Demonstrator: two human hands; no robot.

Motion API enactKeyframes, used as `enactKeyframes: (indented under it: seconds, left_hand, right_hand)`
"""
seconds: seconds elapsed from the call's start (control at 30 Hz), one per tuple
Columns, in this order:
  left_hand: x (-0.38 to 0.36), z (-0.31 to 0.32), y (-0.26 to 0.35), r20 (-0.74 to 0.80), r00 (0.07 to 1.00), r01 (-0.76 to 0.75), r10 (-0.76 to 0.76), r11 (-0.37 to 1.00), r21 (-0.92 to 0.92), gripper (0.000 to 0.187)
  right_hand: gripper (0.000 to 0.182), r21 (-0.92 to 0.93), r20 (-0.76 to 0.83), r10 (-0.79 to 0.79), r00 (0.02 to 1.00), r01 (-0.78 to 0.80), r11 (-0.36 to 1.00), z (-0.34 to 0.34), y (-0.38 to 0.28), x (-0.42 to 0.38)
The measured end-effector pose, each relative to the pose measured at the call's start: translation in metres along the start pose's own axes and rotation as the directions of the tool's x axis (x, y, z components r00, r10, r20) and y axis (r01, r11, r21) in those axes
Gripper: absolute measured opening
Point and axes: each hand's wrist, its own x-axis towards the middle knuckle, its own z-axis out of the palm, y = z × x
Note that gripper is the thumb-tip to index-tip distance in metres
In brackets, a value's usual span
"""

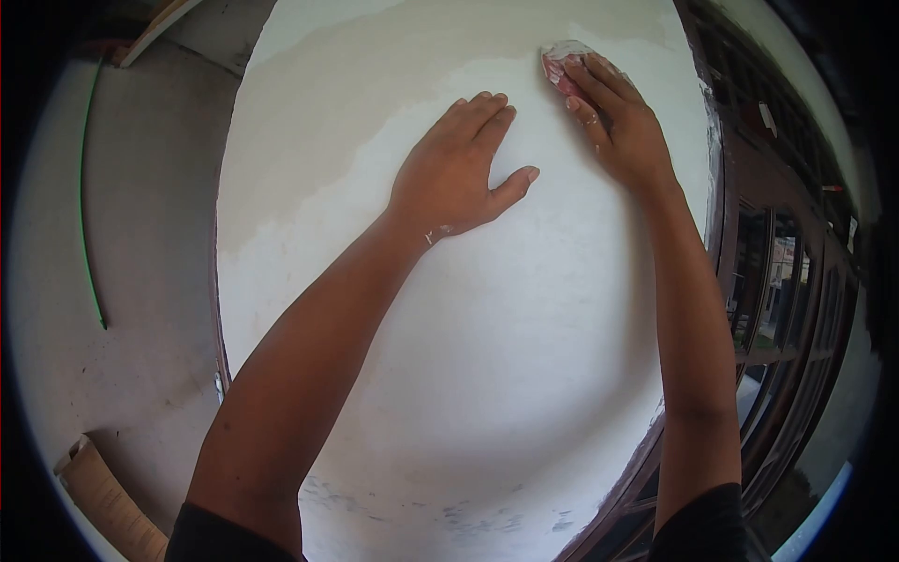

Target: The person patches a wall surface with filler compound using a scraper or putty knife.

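Observation:
A large white panel [506,328] fills the middle of the view, with a greyer, damp-looking area across its upper left and dark smudges near the bottom. My left hand [459,164] lies on the panel with its fingers stretched out and thumb apart, holding nothing; white specks mark the wrist. Up and to the right, my right hand [623,126] presses a crumpled red and white pad [565,67] against the panel's surface. White smears cover the pad and some of the fingers. Its exact material cannot be made out.
Dark wooden frames with glass panes [782,281] stand along the right. On the left, a thin green strip [84,197] runs down a grey surface [159,234]. A brown curved piece [112,501] is at the lower left, and a wooden bar [157,30] at the upper left.

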Motion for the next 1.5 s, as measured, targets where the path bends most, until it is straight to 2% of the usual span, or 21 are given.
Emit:
enactKeyframes:
  seconds: [0.07,0.1,0.17,0.3,0.37,0.5,0.6,0.67,0.77,0.9,0.97,1.07,1.3,1.37,1.4,1.5]
  left_hand:
    - [-0.001,0.001,0.001,-0.001,1.0,0.01,-0.01,1.0,0.004,0.063]
    - [-0.001,0.0,0.0,0.005,1.0,0.011,-0.011,1.0,-0.002,0.063]
    - [-0.001,-0.001,0.0,0.013,1.0,0.011,-0.01,1.0,-0.007,0.063]
    - [0.0,-0.002,-0.002,0.022,1.0,0.002,-0.001,1.0,-0.017,0.064]
    - [-0.001,-0.001,-0.002,0.014,1.0,-0.014,0.014,1.0,-0.005,0.064]
    - [0.0,-0.001,0.0,0.01,1.0,0.0,0.0,1.0,0.003,0.063]
    - [0.0,-0.001,0.0,0.02,1.0,-0.003,0.003,1.0,0.004,0.063]
    - [0.0,-0.002,-0.002,0.022,1.0,-0.005,0.005,1.0,0.008,0.063]
    - [0.0,-0.002,-0.003,0.025,1.0,-0.014,0.014,1.0,-0.009,0.063]
    - [-0.001,-0.002,-0.001,0.017,1.0,-0.007,0.007,1.0,0.003,0.063]
    - [-0.001,-0.001,0.0,0.015,1.0,0.001,-0.001,1.0,0.003,0.063]
    - [0.0,-0.001,-0.002,0.006,1.0,-0.018,0.018,1.0,-0.004,0.063]
    - [0.0,-0.001,-0.001,0.006,1.0,-0.017,0.017,1.0,-0.016,0.063]
    - [-0.001,-0.002,0.0,0.004,1.0,-0.006,0.006,1.0,-0.021,0.063]
    - [-0.001,-0.003,0.0,0.01,1.0,-0.003,0.003,1.0,-0.018,0.063]
    - [0.0,-0.003,-0.003,0.011,1.0,-0.014,0.014,1.0,-0.013,0.063]
  right_hand:
    - [0.041,-0.001,-0.132,-0.053,0.99,0.053,0.999,0.004,-0.001,0.012]
    - [0.041,-0.002,-0.136,-0.052,0.989,0.052,0.999,0.008,-0.001,0.021]
    - [0.042,0.007,-0.101,0.055,0.993,-0.055,0.998,0.014,-0.003,0.041]
    - [0.042,-0.03,0.002,0.064,0.998,-0.064,0.998,0.022,0.003,0.043]
    - [0.041,-0.083,-0.039,-0.015,0.999,0.012,0.997,0.017,0.006,0.027]
    - [0.041,-0.037,-0.094,0.031,0.995,-0.035,0.999,0.01,0.008,0.014]
    - [0.04,-0.104,-0.197,-0.039,0.98,0.018,0.994,0.016,0.008,0.033]
    - [0.042,-0.104,-0.107,0.031,0.994,-0.043,0.994,0.019,0.008,0.045]
    - [0.043,-0.132,-0.052,0.057,0.997,-0.064,0.989,0.021,0.01,0.04]
    - [0.04,-0.081,-0.138,0.044,0.989,-0.055,0.995,0.017,0.01,0.023]
    - [0.043,-0.125,-0.183,0.009,0.983,-0.033,0.992,0.016,0.009,0.028]
    - [0.043,-0.075,-0.098,0.07,0.993,-0.078,0.994,0.018,0.006,0.041]
    - [0.044,-0.086,-0.075,0.069,0.995,-0.075,0.993,0.012,0.005,0.018]
    - [0.044,-0.109,-0.185,0.015,0.983,-0.036,0.993,0.013,0.006,0.022]
    - [0.044,-0.109,-0.186,0.015,0.982,-0.035,0.993,0.015,0.008,0.027]
    - [0.045,-0.084,-0.11,0.079,0.991,-0.089,0.992,0.02,0.008,0.036]
